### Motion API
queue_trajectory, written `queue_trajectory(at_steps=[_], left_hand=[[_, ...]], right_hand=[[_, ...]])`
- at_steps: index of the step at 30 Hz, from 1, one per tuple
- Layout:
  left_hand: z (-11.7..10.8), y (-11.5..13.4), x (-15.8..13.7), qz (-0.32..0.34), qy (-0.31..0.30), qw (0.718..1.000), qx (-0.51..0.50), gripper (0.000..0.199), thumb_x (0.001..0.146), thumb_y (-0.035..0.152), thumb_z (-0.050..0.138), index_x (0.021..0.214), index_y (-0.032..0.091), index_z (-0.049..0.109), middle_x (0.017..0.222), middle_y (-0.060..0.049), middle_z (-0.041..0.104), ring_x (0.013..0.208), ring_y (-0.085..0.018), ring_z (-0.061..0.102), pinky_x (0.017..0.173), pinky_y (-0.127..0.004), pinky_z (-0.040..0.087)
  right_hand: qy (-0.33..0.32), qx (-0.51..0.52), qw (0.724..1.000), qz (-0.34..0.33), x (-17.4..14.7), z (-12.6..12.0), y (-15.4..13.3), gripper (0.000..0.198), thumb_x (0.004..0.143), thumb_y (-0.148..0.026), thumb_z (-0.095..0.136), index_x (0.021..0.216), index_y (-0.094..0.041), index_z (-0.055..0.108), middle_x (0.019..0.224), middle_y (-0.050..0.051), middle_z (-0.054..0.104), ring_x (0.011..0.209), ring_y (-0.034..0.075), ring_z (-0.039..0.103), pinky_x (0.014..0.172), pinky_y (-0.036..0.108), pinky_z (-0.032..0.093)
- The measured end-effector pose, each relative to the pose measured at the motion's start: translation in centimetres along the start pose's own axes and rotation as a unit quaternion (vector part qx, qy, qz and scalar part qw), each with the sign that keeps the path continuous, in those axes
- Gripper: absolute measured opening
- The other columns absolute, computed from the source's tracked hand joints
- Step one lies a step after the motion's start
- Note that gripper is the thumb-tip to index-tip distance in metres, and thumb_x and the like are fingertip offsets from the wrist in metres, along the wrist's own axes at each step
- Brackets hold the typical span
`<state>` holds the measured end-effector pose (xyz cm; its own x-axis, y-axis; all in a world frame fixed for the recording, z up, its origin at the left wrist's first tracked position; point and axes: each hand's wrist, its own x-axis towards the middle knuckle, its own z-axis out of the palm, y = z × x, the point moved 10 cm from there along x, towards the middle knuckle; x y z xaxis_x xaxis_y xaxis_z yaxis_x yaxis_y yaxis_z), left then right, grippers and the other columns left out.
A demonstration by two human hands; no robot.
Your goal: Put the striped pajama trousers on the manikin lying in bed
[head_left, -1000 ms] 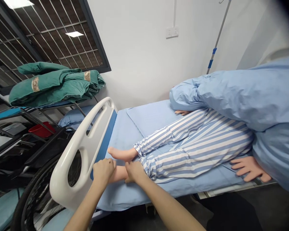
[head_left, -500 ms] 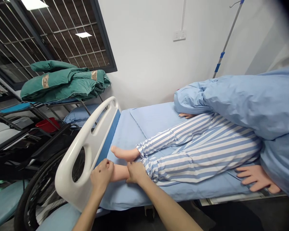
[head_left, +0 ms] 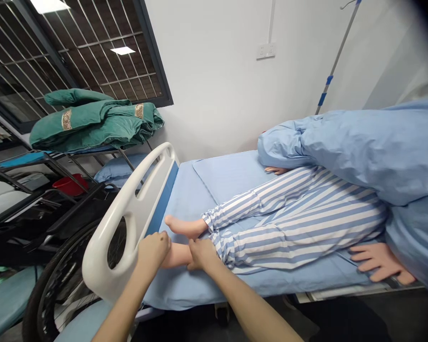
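Our left grip [head_left: 154, 250] is closed around the near foot [head_left: 176, 256] on the bed [head_left: 223, 183]; our right grip [head_left: 203, 254] clasps it beside the cuff [head_left: 226, 248]. Over 0.5 s, the left has tipped forward, apparently flexing the foot.

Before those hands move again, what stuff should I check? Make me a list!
1. Left hand on the foot end of the near leg: ok.
2. Right hand on the same leg, by the cuff: ok.
3. Far foot out of both hands: ok.
4. Near leg's toes in sight: not ok, none show.
5. Left hand clear of the footboard: cannot tell, they overlap in this view.
6. Bed wheel locked: cannot tell, too dark.
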<state>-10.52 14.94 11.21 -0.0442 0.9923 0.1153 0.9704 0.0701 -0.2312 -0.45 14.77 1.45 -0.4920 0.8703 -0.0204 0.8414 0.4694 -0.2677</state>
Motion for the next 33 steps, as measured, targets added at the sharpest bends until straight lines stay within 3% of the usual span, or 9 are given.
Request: queue_trajectory(at_steps=[3, 6, 16, 25, 29, 33], left_hand=[[0.2, 2.1, 0.7, 0.071, -0.027, 0.996, 0.040, 0.035, 0.075, 0.015, 0.029, 0.078, 0.011, 0.064, 0.073, -0.015, 0.062, 0.071, -0.025, 0.058, 0.061, -0.033, 0.037], [0.6, 3.0, 0.9, 0.099, -0.049, 0.992, 0.055, 0.036, 0.075, 0.013, 0.030, 0.083, 0.010, 0.064, 0.075, -0.016, 0.062, 0.072, -0.026, 0.059, 0.061, -0.035, 0.039], [1.0, 4.1, 0.7, 0.085, -0.110, 0.989, 0.044, 0.036, 0.075, 0.018, 0.032, 0.083, 0.007, 0.065, 0.079, -0.019, 0.063, 0.078, -0.025, 0.058, 0.068, -0.036, 0.039], [0.3, 1.1, 0.6, 0.011, -0.035, 0.999, -0.006, 0.040, 0.075, 0.034, 0.031, 0.081, 0.011, 0.063, 0.079, -0.015, 0.063, 0.076, -0.027, 0.058, 0.066, -0.036, 0.039], [1.6, -1.3, 0.6, -0.053, -0.057, 0.992, -0.100, 0.041, 0.074, 0.044, 0.031, 0.069, 0.017, 0.062, 0.076, -0.011, 0.063, 0.072, -0.023, 0.057, 0.062, -0.031, 0.038], [2.5, -3.0, -0.2, -0.097, -0.058, 0.971, -0.209, 0.039, 0.077, 0.037, 0.028, 0.062, 0.020, 0.061, 0.073, -0.007, 0.063, 0.069, -0.019, 0.056, 0.057, -0.025, 0.036]], right_hand=[[0.002, -0.005, 1.000, 0.001, -0.1, -0.2, -0.1, 0.065, 0.049, -0.049, 0.064, 0.101, -0.013, 0.048, 0.087, 0.014, 0.061, 0.073, 0.028, 0.059, 0.062, 0.038, 0.045], [0.006, -0.009, 1.000, -0.003, -0.1, -0.2, -0.1, 0.062, 0.050, -0.049, 0.063, 0.099, -0.013, 0.049, 0.085, 0.014, 0.061, 0.072, 0.027, 0.059, 0.061, 0.038, 0.045], [0.030, -0.013, 0.999, -0.007, -0.3, -0.3, -0.2, 0.061, 0.049, -0.047, 0.064, 0.098, -0.013, 0.049, 0.085, 0.014, 0.061, 0.070, 0.028, 0.059, 0.060, 0.038, 0.045], [0.026, -0.016, 0.999, -0.012, -0.2, -0.4, -0.3, 0.062, 0.049, -0.048, 0.063, 0.098, -0.014, 0.049, 0.085, 0.013, 0.061, 0.071, 0.028, 0.059, 0.059, 0.038, 0.045], [0.021, -0.018, 1.000, -0.009, -0.1, -0.2, -0.2, 0.063, 0.048, -0.051, 0.063, 0.096, -0.014, 0.049, 0.083, 0.012, 0.061, 0.069, 0.027, 0.059, 0.058, 0.038, 0.045], [0.033, -0.026, 0.999, -0.016, -0.1, -0.1, -0.2, 0.061, 0.049, -0.053, 0.062, 0.095, -0.014, 0.049, 0.083, 0.012, 0.060, 0.069, 0.027, 0.058, 0.059, 0.038, 0.044]])
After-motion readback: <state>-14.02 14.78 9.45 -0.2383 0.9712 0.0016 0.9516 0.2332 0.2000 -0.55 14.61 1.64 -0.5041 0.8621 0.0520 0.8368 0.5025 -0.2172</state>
